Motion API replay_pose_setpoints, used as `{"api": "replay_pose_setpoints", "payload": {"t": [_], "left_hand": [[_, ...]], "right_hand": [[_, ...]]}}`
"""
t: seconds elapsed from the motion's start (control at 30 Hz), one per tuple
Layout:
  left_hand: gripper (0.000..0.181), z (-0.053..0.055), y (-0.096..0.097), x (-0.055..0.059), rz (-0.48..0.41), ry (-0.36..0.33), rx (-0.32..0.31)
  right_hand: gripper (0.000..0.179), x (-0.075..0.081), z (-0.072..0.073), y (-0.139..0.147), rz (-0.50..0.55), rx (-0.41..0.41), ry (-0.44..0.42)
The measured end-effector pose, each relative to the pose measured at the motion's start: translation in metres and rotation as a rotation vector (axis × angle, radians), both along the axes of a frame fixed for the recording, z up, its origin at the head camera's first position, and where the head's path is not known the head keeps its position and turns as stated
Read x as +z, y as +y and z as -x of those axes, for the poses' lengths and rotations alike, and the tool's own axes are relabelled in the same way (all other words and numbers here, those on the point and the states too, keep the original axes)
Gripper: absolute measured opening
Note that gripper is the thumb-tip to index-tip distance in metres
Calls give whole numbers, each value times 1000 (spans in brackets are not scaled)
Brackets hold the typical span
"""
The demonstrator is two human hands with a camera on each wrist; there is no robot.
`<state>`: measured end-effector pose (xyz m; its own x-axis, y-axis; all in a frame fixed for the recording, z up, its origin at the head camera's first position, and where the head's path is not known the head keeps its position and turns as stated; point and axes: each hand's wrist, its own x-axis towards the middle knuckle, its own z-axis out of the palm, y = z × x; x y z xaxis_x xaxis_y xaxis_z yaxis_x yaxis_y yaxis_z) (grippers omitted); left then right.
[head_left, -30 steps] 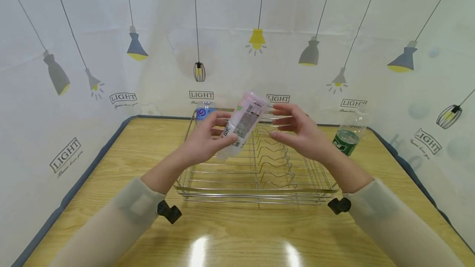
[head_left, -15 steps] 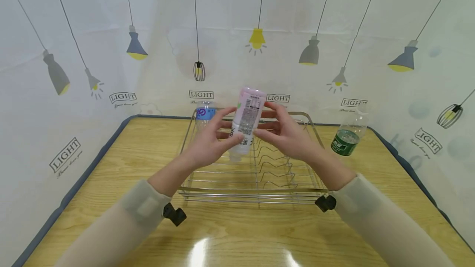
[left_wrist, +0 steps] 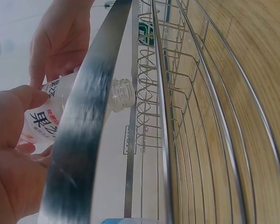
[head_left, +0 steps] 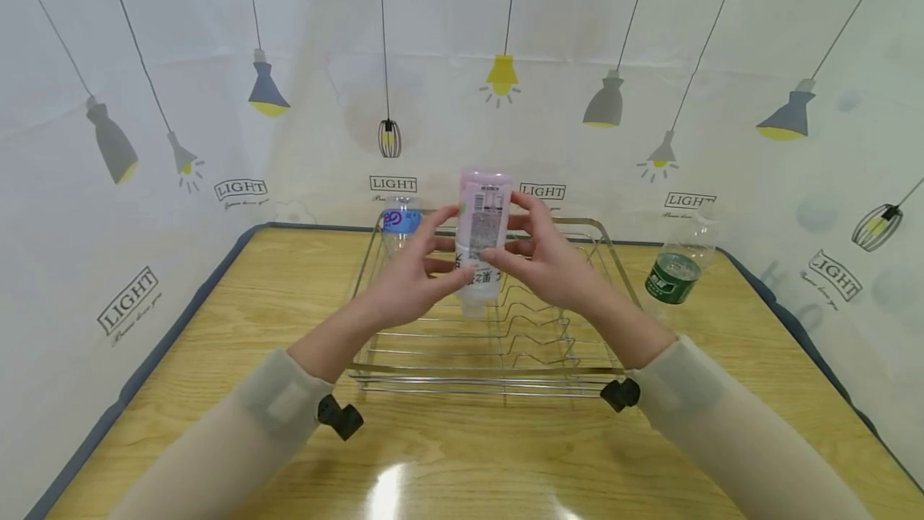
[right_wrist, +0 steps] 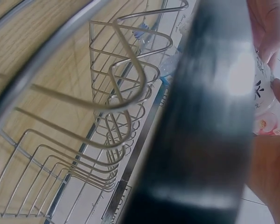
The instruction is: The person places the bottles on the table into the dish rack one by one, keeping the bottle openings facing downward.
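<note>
In my left-wrist view, the rack rim hides part of the pink bottle toward nine o'clock; a blue object is cropped at six.

- Your bottle is clear plastic with a pink-and-white label and black characters.
- You have it upside down, nearly vertical, threaded neck bare.
- Your left hand and right hand hold it above the wire rack.

Left hand grips bottle — metal rack partly in front.
</note>
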<state>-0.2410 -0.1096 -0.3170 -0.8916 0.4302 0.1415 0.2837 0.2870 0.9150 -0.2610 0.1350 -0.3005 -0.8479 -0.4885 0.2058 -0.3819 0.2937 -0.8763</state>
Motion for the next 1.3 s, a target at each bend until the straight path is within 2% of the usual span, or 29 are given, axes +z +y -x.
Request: {"api": "replay_pose_setpoints", "payload": {"t": [0.07, 0.23, 0.33, 0.57, 0.87, 1.07, 1.17, 1.3], "left_hand": [[87, 0, -1, 0, -10, -2, -14], [84, 1, -12, -2, 22, 55, -24], [79, -1, -24, -4, 55, 87, -6], [72, -8, -58, -10, 104, 111, 43], [65, -28, -93, -20, 176, 159, 117], [56, -43, -113, -38, 231, 248, 201], [53, -49, -118, -49, 267, 220, 220], [52, -55, -120, -61, 271, 137, 202]], "right_hand": [[90, -1, 0, 0, 0, 1, -1], [90, 1, 1, -2, -12, -7, 25], [90, 6, 3, -2, -16, -23, 33], [89, 19, 8, 1, 4, -58, 28], [91, 31, 15, 3, 19, -76, 15], [89, 40, 21, 2, 56, -79, 24], [90, 42, 24, 0, 65, -82, 25], [91, 44, 29, -6, 69, -92, 22]]}}
